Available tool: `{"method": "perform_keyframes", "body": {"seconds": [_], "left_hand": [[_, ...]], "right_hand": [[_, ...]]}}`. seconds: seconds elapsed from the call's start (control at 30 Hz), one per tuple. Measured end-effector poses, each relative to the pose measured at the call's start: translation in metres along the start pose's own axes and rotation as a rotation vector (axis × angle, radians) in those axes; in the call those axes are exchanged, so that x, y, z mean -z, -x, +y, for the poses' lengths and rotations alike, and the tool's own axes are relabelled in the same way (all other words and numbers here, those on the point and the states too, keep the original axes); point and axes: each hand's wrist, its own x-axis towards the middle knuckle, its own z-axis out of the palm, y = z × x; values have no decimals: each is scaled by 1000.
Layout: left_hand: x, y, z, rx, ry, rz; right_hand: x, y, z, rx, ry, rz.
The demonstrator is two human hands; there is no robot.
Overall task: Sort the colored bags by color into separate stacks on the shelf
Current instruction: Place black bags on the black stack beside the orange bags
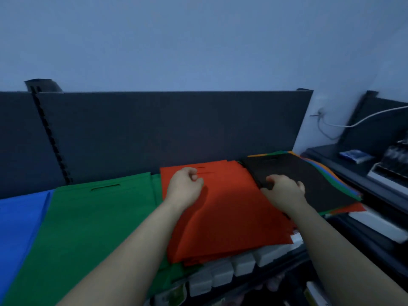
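Four stacks of bags are lying side by side on the shelf (276, 252): one blue stack (19, 219) at far left, one green stack (88, 217), one red stack (227, 217), and one mixed stack (309, 180) topped with black at right. Two hands are showing, the left hand (184, 187) and the right hand (284, 191).

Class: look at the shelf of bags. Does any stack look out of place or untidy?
Yes. The pile topped by a black bag, at the right, has green, blue and orange edges fanning out beneath, so it is unsorted.
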Motion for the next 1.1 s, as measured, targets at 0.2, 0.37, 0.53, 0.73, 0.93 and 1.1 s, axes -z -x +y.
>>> {"method": "perform_keyframes", "body": {"seconds": [0.2,0.37,0.53,0.73,0.93,1.1], "left_hand": [[-97,-19,34,52,65,-127],[-157,-34,48,97,37,-241],[-194,-45,51,180,-5,-255],[-212,-52,52,189,87,-228],[-218,-55,45,258,412,-162],[-212,-46,52,165,590,-348]], "right_hand": [[12,-37,81,-115,7,-56],[12,-65,133,-158,10,-112],[5,-85,168,-162,17,-183],[-9,-97,183,-82,41,-176],[-15,-102,181,10,-99,-172],[-17,-106,194,-168,-61,-133]]}}
